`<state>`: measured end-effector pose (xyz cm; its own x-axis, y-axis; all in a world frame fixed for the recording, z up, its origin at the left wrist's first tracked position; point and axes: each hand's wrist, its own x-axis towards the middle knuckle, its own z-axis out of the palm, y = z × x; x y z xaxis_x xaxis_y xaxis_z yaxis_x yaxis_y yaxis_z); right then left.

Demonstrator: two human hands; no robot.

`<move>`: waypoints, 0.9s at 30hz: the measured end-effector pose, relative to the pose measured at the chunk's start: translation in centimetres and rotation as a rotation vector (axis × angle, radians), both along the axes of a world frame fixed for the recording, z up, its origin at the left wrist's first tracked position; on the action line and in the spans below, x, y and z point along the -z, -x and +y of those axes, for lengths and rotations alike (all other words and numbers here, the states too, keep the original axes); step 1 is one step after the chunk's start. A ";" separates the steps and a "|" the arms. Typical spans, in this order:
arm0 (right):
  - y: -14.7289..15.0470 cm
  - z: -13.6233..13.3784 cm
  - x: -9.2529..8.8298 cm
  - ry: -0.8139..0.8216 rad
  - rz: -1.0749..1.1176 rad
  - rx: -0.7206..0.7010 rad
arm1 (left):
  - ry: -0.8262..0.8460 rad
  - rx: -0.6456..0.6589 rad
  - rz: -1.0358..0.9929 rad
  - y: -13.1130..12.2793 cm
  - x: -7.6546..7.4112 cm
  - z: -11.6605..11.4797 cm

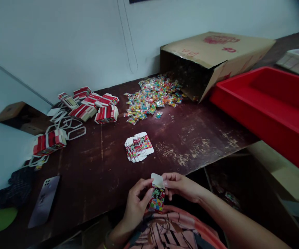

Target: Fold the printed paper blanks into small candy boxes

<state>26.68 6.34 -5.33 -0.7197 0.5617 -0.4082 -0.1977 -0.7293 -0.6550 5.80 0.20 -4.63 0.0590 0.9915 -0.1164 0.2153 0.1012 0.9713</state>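
Note:
Close to my body, just past the table's front edge, a small printed carton (157,197) stands upright with its white flap raised at the top. My left hand (139,199) grips it along the left side, thumb on the printed front. At the upper right, the fingers of my right hand (176,185) are closed at the flap and rim. Whether anything is inside the carton is hidden. On the table ahead lies a fanned stack of flat printed cartons (139,147). Farther back spreads a pile of small, colourful wrapped candies (151,98).
A cardboard box (222,48) lies on its side behind the candies. To the right is a red tray (268,103). Bundles of flat cartons (106,114) and white loops (76,133) sit at left, with a phone (45,200) nearer. Below right is an open box (281,176).

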 end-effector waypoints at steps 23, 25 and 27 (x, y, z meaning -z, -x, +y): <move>2.4 -2.5 -2.6 -0.568 -0.353 0.101 | 0.636 0.010 -0.880 -1.3 -2.4 -0.5; 1.9 -2.0 -2.5 -0.601 -0.350 0.083 | 0.620 0.077 -0.848 -1.0 -2.0 -0.8; 1.2 -1.7 -3.0 -0.748 -0.347 0.030 | 0.605 0.115 -0.781 -0.6 -1.4 -1.1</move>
